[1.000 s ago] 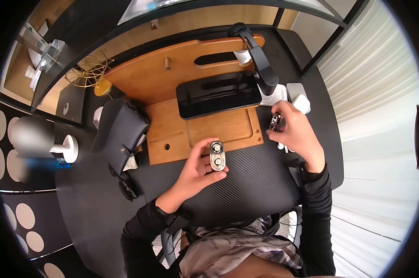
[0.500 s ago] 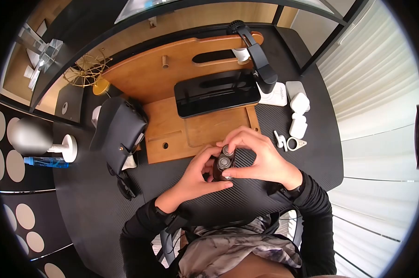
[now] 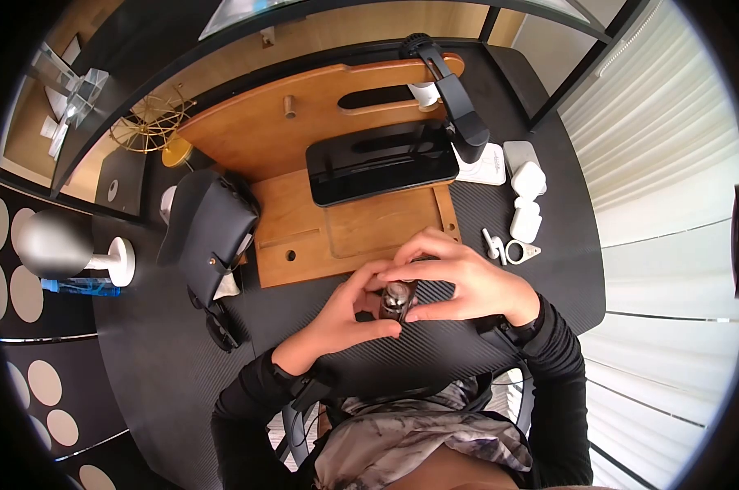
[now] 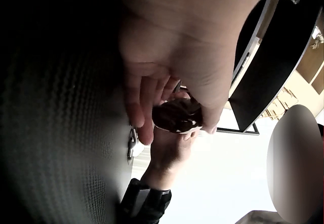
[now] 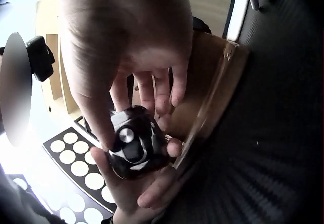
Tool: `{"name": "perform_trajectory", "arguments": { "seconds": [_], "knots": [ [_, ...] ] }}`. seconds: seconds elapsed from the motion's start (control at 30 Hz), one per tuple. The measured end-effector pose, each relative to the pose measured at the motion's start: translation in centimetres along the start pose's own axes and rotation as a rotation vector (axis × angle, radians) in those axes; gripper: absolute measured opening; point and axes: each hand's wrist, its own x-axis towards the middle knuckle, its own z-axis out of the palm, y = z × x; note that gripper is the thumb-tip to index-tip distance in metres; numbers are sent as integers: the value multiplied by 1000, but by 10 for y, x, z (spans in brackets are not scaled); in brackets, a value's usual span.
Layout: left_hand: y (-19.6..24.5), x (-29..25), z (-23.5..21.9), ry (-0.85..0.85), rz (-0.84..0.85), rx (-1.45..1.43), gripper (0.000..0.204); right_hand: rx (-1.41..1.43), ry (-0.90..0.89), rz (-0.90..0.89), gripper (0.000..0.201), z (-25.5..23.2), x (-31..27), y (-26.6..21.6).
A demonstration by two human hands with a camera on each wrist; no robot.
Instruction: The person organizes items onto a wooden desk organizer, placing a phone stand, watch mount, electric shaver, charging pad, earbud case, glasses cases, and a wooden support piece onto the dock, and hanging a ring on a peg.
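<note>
Both hands, left hand [image 3: 337,314] and right hand [image 3: 467,286], are curling their fingers around a small dark metal device [image 3: 395,300], holding it together just above the black mat [image 3: 459,343], near the wooden tray [image 3: 369,224].

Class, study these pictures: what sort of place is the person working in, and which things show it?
Probably a home desk or office nook. A wooden organiser tray props a phone, white earbud cases lie on the black desk mat, and both hands hold a small dark gadget.

Black desk [image 3: 467,343], pale curtains [image 3: 672,204]
</note>
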Motion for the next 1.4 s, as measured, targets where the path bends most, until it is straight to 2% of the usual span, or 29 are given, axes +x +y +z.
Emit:
{"name": "perform_trajectory", "arguments": {
  "seconds": [0.07, 0.17, 0.27, 0.33, 0.4, 0.5, 0.57, 0.63, 0.67, 0.77, 0.83, 0.87, 0.9, 0.97, 1.0, 1.07, 1.1, 1.17, 1.3, 1.33, 1.4],
  "knots": [
    [6, -1, 3, -52, -86, -300, 64, 37, 11, 31, 42, -1, 0, 2],
    [10, 2, 0, -29, -97, -310, 56, 86, 66, 98, 37, 2, -2, 2],
    [12, 0, 1, 75, -40, -233, 52, -299, 251, 36, 35, 3, 1, 2],
    [11, 1, -2, 137, 49, -75, 53, -396, 280, 80, 34, 2, 1, 0],
    [17, 3, -1, 147, 97, -38, 53, -504, 323, 122, 31, 5, 1, 5],
    [18, 6, 2, 190, 152, 75, 53, -436, 332, 245, 32, 11, 2, 12],
    [19, 8, 4, 214, 143, 8, 54, -419, 306, 229, 31, 13, 1, 14],
    [17, 8, 3, 240, 147, 34, 54, -348, 259, 138, 29, 17, 1, 19],
    [16, 9, 3, 263, 152, 55, 54, -302, 269, 139, 22, 16, 1, 17],
    [14, 8, -2, 278, 139, 89, 53, -418, 341, 109, 17, -3, -4, 19],
    [15, 7, -3, 286, 140, 88, 51, -545, 389, 230, 18, -30, -12, 29],
    [15, 7, -2, 295, 141, 85, 50, -663, 470, 159, 19, -45, -12, 35],
    [15, 6, -2, 297, 143, 86, 50, -770, 442, 349, 29, -57, -15, 33],
    [16, 6, -2, 417, 155, 356, 42, -1084, 469, 322, 44, -67, -22, 56],
    [18, 5, -2, 414, 158, 362, 42, -1084, 477, 320, 44, -69, -26, 70],
    [24, 4, -2, 447, 311, 758, 35, -1011, 326, 427, 58, -70, -25, 83],
    [25, 6, -2, 444, 317, 763, 35, -1013, 334, 425, 58, -72, -27, 86],
    [25, 10, 1, 472, 410, 854, 31, -998, 225, 549, 57, -75, -17, 72],
    [27, 19, 2, 321, 380, 1060, 50, -1008, 226, 618, 54, -79, -17, 54],
    [26, 20, 2, 262, 319, 1093, 60, -1017, 268, 566, 52, -78, -20, 51],
    [30, 25, 8, 275, 288, 1189, 62, -1028, 307, 526, 50, -77, -26, 45]
  ]
}}
